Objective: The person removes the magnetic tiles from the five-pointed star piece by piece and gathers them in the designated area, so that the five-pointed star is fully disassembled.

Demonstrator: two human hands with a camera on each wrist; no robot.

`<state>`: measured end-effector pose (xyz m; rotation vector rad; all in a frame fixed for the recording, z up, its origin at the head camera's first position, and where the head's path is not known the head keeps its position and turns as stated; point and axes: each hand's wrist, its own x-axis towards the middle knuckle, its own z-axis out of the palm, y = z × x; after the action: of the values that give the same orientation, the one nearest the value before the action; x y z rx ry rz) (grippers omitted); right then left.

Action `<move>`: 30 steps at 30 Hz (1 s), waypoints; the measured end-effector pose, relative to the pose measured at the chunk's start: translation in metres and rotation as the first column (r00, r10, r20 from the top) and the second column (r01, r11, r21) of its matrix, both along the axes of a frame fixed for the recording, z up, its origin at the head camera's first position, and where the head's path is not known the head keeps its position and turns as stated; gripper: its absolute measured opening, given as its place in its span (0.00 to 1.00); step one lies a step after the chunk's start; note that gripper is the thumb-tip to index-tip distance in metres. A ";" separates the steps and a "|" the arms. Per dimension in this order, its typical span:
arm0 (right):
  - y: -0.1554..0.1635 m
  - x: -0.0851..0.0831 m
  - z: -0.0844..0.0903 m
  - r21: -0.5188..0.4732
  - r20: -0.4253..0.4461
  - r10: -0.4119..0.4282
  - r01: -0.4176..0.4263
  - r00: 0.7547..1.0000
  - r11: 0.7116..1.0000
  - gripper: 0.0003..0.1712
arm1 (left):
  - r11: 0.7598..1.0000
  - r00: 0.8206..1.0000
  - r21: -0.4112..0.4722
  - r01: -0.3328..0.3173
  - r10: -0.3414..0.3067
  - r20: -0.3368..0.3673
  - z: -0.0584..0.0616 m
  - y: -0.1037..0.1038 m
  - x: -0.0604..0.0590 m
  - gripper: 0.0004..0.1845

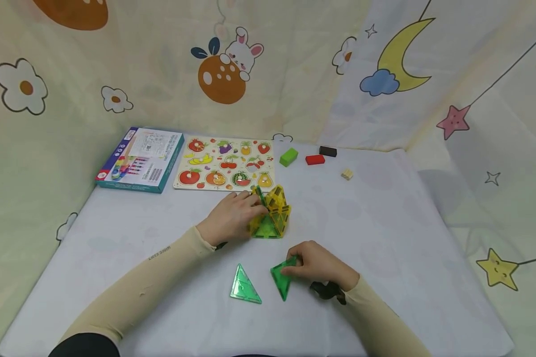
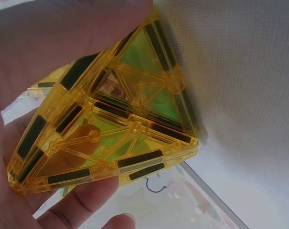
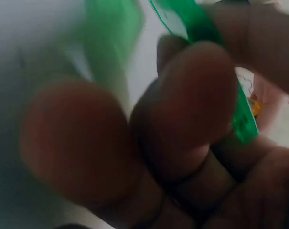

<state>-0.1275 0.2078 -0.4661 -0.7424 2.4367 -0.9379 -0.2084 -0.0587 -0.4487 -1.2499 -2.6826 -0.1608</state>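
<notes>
On a desk (image 1: 384, 238) covered with a pale cloth, items recorded from largest to smallest. Backdrop: printed curtains (image 1: 116, 64) with flowers, a rabbit, a moon and stars hung behind and to both sides. Far left of the desk: one blue box (image 1: 139, 158), lying flat. Just beside it, to the right: one fruit puzzle board (image 1: 225, 164), lying flat. Centre of the desk: one yellow tile structure (image 1: 272, 213), built of translucent yellow and green magnetic triangles, standing on the cloth; the left hand (image 1: 230, 218) was curled round its left side, fingers and palm against the panels, as the left wrist view confirmed. Near edge, centre: one loose green triangle (image 1: 244, 286), lying flat, touched by neither hand. Just to its right: one held green triangle (image 1: 281, 279), tilted on edge, one point at the cloth, pinched at its upper corner by the right hand (image 1: 319, 265); the right wrist view showed the fingers (image 3: 192, 95) closed on the tile's rim. Far edge, right of the board: one green block (image 1: 288, 156), one red block (image 1: 314, 159), one dark block (image 1: 328, 151), one small pale block (image 1: 347, 174), the last set apart from the others.
</notes>
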 end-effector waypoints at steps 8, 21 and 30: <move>-0.014 0.008 -0.003 0.116 -0.091 0.006 0.004 0.996 0.993 0.18 | 1.000 1.000 -0.002 -0.004 0.004 -0.018 0.001 0.000 -0.001 0.35; -0.033 0.011 0.000 0.227 -0.236 -0.116 0.170 0.965 0.959 0.26 | 1.000 1.000 0.005 -0.003 0.003 -0.006 0.000 0.001 -0.001 0.34; -0.051 -0.006 0.004 0.183 -0.352 -0.204 0.280 0.914 0.942 0.24 | 0.999 0.999 0.005 -0.038 0.037 0.036 0.001 0.001 -0.001 0.35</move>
<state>-0.1333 0.1573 -0.4618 -0.5549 2.9244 -0.6365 -0.2090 -0.0580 -0.4478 -1.2057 -2.7321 -0.1872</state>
